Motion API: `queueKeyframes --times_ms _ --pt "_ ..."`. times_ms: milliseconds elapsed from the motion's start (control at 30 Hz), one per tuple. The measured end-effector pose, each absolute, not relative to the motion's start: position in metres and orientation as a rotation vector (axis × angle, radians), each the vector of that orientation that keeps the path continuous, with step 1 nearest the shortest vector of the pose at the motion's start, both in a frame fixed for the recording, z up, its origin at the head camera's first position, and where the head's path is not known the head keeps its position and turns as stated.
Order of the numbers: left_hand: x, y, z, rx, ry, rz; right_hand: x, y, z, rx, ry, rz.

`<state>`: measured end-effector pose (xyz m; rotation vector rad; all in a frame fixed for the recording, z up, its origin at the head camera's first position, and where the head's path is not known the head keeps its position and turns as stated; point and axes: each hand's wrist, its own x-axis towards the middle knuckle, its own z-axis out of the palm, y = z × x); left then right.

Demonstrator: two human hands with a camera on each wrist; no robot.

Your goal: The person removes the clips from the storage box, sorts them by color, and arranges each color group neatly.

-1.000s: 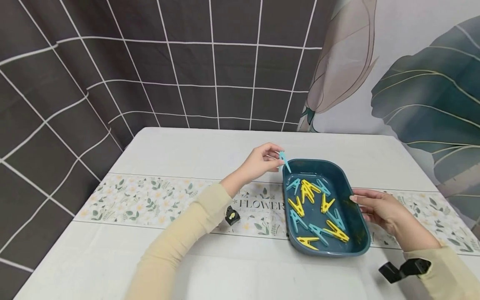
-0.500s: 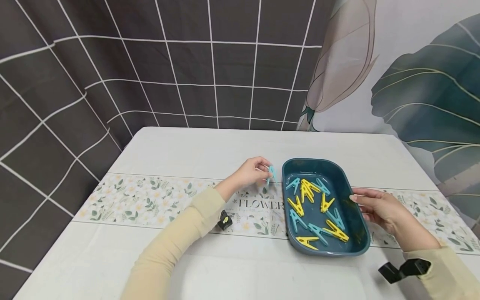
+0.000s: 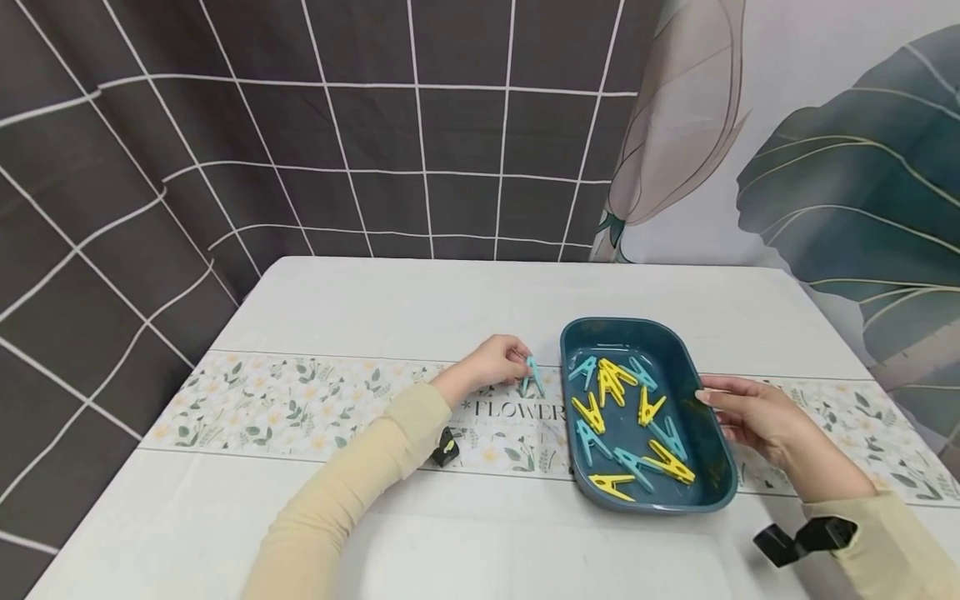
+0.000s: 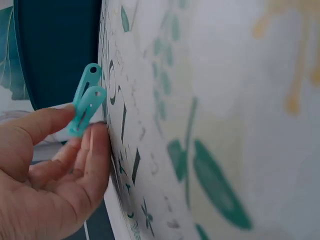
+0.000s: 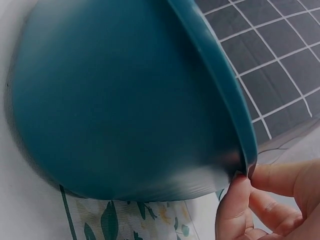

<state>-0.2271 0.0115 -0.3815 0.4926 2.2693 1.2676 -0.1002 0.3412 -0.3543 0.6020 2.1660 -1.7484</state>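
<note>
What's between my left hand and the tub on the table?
The head view shows the blue clothespin pinched in your left hand, then a bare strip of printed tablecloth up to the tub.

On the table [image 3: 480,537] I see a tub [image 3: 630,429] with pegs [image 3: 609,385] in it, another peg [image 3: 535,374] to its left, and a curtain [image 3: 461,125] behind the table.

Turquoise clothespin [image 4: 91,100] pinched in left hand [image 3: 493,361], beside dark-blue tray [image 3: 626,429] holding yellow and turquoise clothespins [image 3: 611,380].
</note>
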Motion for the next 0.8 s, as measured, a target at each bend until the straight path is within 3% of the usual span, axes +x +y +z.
queueKeyframes --times_ms 367,800 --pt "-0.235 0.007 -0.377 0.627 2.477 1.067 -0.104 0.342 -0.353 0.56 2.172 -1.749" --pt "-0.21 0.027 -0.339 0.966 2.386 1.386 -0.101 0.342 -0.354 0.559 2.177 -1.743"
